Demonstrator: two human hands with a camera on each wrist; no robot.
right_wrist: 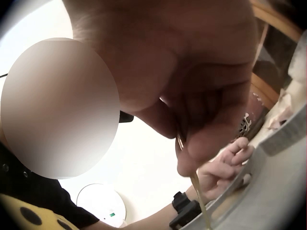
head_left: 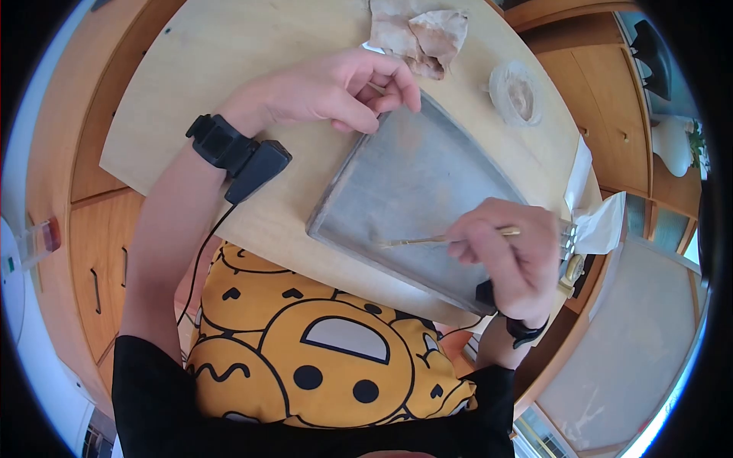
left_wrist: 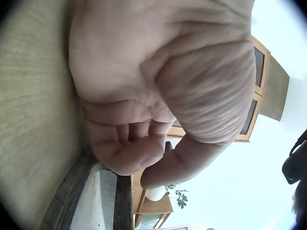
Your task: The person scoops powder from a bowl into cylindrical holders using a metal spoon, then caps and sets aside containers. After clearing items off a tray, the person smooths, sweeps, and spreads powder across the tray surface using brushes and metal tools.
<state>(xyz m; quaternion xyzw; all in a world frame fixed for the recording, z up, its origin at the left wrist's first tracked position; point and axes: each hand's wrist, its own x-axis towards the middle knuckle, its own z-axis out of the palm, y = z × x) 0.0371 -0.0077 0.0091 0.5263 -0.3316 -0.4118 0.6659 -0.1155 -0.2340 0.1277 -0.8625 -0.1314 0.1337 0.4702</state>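
A grey, wedge-shaped tray (head_left: 431, 179) with a raised rim and faint brownish smudges lies on the counter (head_left: 191, 84), at the centre of the head view. The right hand (head_left: 511, 248), right of centre, pinches a thin gold-coloured brush (head_left: 422, 240), slanting its tip toward the tray's lower left. The left hand (head_left: 355, 88), loosely curled and gripping nothing, lies at the tray's top corner.
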